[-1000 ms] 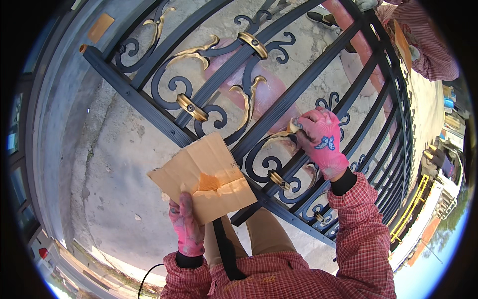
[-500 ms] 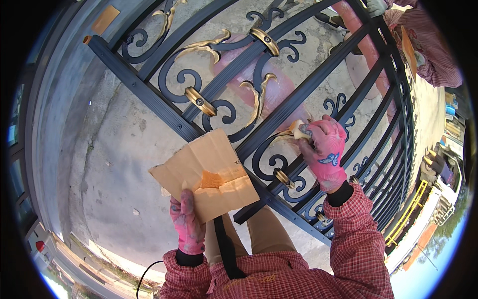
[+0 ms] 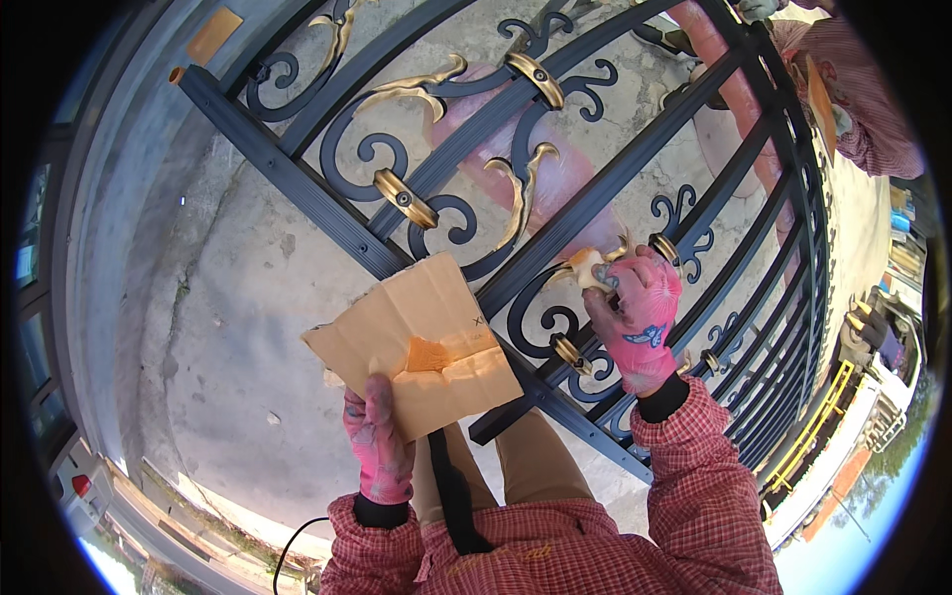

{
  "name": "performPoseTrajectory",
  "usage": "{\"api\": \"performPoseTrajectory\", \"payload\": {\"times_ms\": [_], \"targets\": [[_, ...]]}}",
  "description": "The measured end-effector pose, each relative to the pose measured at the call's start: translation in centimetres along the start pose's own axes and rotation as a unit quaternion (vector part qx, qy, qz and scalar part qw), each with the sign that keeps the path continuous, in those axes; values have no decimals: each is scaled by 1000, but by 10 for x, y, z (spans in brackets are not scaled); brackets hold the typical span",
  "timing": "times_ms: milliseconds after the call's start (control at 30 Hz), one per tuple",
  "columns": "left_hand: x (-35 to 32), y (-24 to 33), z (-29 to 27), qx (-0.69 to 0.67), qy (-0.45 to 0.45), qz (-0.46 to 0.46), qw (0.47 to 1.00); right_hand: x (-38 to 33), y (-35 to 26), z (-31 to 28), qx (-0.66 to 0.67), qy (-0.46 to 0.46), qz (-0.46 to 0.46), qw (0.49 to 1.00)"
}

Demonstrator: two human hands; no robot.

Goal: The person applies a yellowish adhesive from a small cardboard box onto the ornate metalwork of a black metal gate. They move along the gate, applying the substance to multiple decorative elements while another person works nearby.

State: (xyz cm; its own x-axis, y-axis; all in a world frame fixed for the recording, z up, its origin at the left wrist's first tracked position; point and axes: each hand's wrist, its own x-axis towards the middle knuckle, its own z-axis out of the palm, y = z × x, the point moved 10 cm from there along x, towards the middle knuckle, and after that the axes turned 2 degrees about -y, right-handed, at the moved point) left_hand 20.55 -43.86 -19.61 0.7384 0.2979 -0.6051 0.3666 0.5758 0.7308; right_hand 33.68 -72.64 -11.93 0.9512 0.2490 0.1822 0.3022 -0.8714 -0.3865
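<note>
Head view — left hand (image 3: 377,436) grip clamped on one cardboard piece (image 3: 416,342), right hand (image 3: 635,317) pinching one rag (image 3: 585,268).

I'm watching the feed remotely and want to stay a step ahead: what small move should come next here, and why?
Probably bring the right hand back to the card for more paint. The left hand holds that card flat with an orange-gold dab on it, while the right fingertips press a small pad onto a gold leaf of the dark gate. How much paint the pad carries can't be seen.
</note>
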Motion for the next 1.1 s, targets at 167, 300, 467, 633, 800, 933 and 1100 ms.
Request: {"api": "performPoseTrajectory", "payload": {"times_ms": [167, 300, 467, 633, 800, 933, 1100], "targets": [[-1, -1, 6, -1, 7, -23, 1000, -6, -9, 18, 4, -43, -4, 999], [1, -5, 6, -7, 0, -26, 1000, -1, -15, 3, -17, -42, -3, 999], [0, -10, 6, 7, -3, -33, 999, 9, 10, -10, -45, 7, 0, 999], [-2, -13, 19, -2, -22, -36, 999, -1, 6, 12, -48, -93, -34, 994], [-4, -30, 16, -1, -9, -27, 1000, 18, -19, -43, 108, -25, -6, 994], [-10, -29, 35, -13, -48, -13, 999, 10, -64, -54, 121, -66, -60, 989], [-14, -31, 52, -34, -118, -3, 992, -3, -96, -26, 61, -147, -99, 982]]}}
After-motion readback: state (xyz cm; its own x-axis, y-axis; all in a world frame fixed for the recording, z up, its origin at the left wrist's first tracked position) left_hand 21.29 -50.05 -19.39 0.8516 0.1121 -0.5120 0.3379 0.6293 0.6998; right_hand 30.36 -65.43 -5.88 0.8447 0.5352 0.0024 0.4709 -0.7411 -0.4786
